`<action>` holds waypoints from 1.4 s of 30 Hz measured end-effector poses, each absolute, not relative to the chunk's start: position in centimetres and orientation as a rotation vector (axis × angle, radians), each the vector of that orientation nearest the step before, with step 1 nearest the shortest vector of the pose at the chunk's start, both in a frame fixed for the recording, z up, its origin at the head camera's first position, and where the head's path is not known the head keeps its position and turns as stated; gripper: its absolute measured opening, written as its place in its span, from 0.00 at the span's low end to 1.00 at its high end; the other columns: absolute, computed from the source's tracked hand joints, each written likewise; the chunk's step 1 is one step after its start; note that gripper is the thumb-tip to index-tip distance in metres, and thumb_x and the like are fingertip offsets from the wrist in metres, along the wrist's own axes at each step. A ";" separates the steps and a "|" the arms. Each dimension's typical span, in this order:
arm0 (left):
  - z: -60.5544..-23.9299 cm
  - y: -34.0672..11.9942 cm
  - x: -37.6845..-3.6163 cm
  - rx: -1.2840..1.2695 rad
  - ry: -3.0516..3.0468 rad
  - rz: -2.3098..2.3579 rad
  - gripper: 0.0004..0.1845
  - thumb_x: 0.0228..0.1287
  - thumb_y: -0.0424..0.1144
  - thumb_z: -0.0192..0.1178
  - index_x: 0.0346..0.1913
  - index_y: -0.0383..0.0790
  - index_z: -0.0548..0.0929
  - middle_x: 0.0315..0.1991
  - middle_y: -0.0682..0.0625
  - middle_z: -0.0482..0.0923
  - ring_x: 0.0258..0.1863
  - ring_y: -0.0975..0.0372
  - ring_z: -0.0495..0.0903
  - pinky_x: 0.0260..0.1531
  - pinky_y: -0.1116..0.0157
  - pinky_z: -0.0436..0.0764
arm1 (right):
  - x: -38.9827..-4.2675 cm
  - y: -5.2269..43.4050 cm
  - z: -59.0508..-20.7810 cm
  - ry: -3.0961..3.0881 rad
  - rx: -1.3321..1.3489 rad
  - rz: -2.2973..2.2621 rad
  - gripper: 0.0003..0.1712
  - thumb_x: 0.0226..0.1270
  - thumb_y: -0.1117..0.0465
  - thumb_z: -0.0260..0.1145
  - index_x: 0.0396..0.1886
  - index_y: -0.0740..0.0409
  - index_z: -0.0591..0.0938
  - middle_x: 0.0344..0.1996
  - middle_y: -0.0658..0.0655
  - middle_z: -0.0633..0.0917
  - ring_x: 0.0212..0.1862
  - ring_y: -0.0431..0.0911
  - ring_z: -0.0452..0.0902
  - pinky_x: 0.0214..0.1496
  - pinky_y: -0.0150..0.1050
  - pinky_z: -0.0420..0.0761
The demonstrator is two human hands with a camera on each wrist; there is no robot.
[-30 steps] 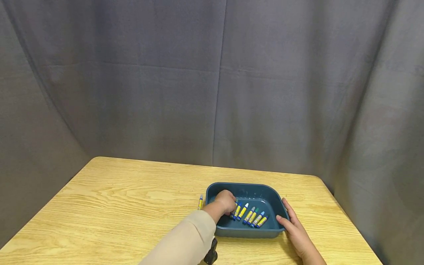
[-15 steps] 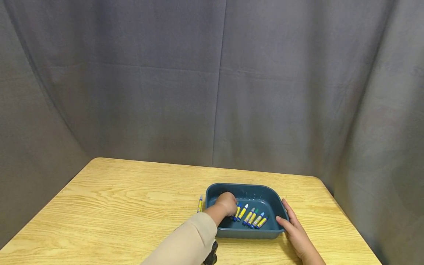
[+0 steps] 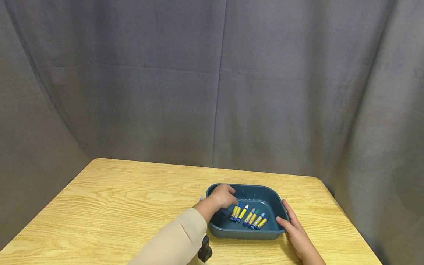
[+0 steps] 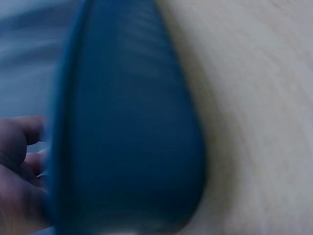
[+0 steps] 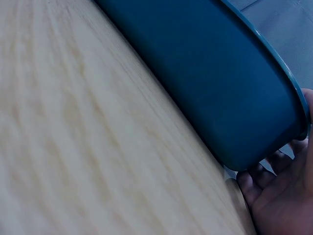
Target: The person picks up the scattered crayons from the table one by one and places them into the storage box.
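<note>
Markers gathered in a blue tub, one left outside it

A single marker (image 3: 200, 198) is seen on the wooden table (image 3: 109, 206) just outside the left wall of the tub (image 3: 246, 234), largely hidden behind the left wrist, so the gathering is judged nearly complete with this one remaining. The left hand (image 3: 223, 196) is held over the tub's left rim, fingers curled; whether anything is pinched cannot be told. Six markers (image 3: 249, 216) are laid side by side on the tub's floor. The tub's right wall is steadied by the right hand (image 3: 296, 232), fingers spread flat. A grey curtain (image 3: 212, 84) is hung behind the tub.
</note>
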State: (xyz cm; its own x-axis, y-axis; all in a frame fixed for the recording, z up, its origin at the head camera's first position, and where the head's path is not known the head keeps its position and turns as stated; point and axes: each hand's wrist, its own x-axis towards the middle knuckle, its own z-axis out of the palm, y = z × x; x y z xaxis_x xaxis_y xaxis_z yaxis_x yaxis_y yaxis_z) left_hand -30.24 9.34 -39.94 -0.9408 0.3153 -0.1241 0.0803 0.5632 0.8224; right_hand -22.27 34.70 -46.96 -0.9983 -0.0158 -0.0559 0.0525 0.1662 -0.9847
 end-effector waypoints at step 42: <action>-44.2 1.8 -31.0 0.182 2.905 1.091 0.18 0.56 0.27 0.61 0.51 0.23 0.80 0.41 0.37 0.80 0.36 0.54 0.82 0.42 0.60 0.84 | -21.9 34.5 -46.9 2.365 0.011 -2.031 0.44 0.75 0.58 0.53 0.80 0.53 0.39 0.79 0.62 0.36 0.78 0.61 0.36 0.50 0.10 0.61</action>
State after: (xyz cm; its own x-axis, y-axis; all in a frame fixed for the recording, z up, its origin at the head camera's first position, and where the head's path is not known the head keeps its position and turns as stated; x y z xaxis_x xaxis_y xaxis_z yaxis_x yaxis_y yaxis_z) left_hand -31.02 1.84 -44.16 -0.9926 0.1212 0.0099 0.0978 0.7470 0.6576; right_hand -21.93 34.53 -46.85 -0.9997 -0.0102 -0.0227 0.0209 0.1511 -0.9883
